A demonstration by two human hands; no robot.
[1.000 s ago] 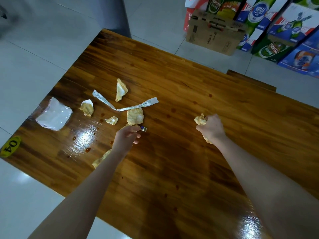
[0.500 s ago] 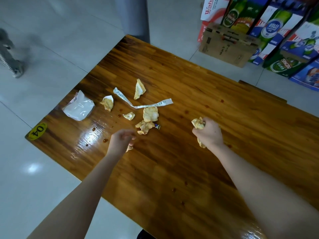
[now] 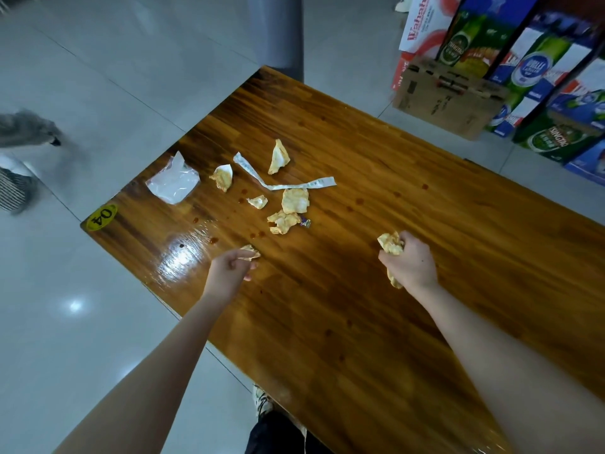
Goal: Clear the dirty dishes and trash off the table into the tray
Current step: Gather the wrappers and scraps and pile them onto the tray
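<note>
Several stained, crumpled napkins lie on the wooden table, together with a long white paper strip, a clear plastic wrapper near the left corner and a small foil scrap. My left hand pinches a small stained napkin piece near the table's left edge. A wad of stained napkins is gripped in my right hand at the table's middle. No tray is in view.
Red sauce spots dot the wood around the trash. A yellow "04" sticker marks the left corner. Beer cartons and a cardboard box stand on the floor beyond the table. A grey pillar rises at the far corner. A passer-by's legs are at the left.
My left hand has drawn back from the napkin cluster toward the table's near left edge and now pinches a small piece. My right hand keeps its wad.
</note>
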